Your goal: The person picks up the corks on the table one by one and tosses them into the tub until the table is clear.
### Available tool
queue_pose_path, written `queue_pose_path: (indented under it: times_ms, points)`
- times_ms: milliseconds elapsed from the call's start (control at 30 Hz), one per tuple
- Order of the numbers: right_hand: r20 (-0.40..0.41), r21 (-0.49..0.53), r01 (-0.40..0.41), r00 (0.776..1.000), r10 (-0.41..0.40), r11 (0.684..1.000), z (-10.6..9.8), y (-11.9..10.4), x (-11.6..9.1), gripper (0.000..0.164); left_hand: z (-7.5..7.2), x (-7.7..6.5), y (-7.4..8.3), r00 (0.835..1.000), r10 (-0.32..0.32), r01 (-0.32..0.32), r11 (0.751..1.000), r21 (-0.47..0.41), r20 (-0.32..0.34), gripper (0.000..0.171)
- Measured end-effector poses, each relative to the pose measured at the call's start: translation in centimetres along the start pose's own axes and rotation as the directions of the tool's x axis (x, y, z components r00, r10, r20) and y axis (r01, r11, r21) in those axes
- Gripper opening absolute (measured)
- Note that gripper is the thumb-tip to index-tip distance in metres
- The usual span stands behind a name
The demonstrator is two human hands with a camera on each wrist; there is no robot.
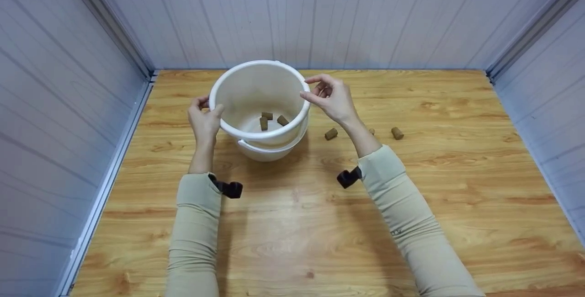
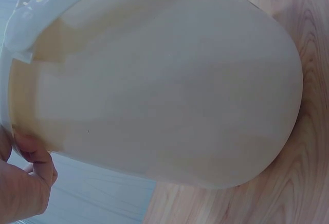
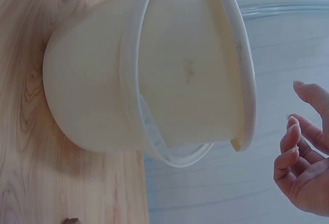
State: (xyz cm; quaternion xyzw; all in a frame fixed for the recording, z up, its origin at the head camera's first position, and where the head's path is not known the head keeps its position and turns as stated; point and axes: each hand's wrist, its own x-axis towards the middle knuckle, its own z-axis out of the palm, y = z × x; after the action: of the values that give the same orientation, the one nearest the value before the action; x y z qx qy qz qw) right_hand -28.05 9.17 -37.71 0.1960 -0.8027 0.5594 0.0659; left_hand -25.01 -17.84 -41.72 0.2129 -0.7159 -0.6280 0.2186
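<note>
A white plastic bucket (image 1: 256,87) stands on the wooden table, its wall filling much of the left wrist view (image 2: 169,90). Its handle (image 3: 177,161) hangs down on the near side. My left hand (image 1: 204,121) grips the rim at the left, thumb over the edge and fingers curled outside under the lip. At the right side of the rim is my right hand (image 1: 336,100), thumb and forefinger spread; the right wrist view shows these fingers (image 3: 313,94) apart from the rim with nothing between them. Three brown corks (image 1: 263,124) lie on the bucket's floor.
To the right of the bucket, a cork (image 1: 331,134) and another cork (image 1: 397,133) lie on the table (image 1: 292,224). Between them a small brown piece (image 1: 372,131) shows, partly hidden by my right forearm. Pale panel walls (image 1: 292,18) enclose the back and sides.
</note>
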Motion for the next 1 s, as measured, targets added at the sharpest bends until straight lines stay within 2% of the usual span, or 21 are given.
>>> queue_pose_path:
  times_ms: [267, 700, 767, 1000]
  points:
    - [-0.033, 0.031, 0.001, 0.999, 0.000, 1.000, -1.2, -1.3, -1.8, 0.028, 0.0, 0.0, 0.0, 1.000, -0.016, 0.017, 1.000, -0.019, 0.007, 0.037]
    - [-0.060, -0.023, -0.071, 0.996, 0.070, 0.997, -2.4, 0.9, -3.4, 0.031, 0.0, 0.0, -0.1, 1.000, -0.004, 0.005, 0.999, -0.042, 0.004, 0.036]
    - [-0.072, -0.037, -0.075, 0.995, 0.072, 0.997, -2.6, 1.4, -3.6, 0.031, 0.0, 0.0, -0.1, 1.000, -0.004, 0.004, 0.999, -0.043, 0.003, 0.036]
    - [-0.109, -0.047, -0.106, 0.989, 0.101, 0.993, -3.5, 6.4, -3.7, 0.036, 0.1, 0.0, -0.1, 1.000, 0.002, -0.002, 1.000, -0.026, 0.000, 0.036]
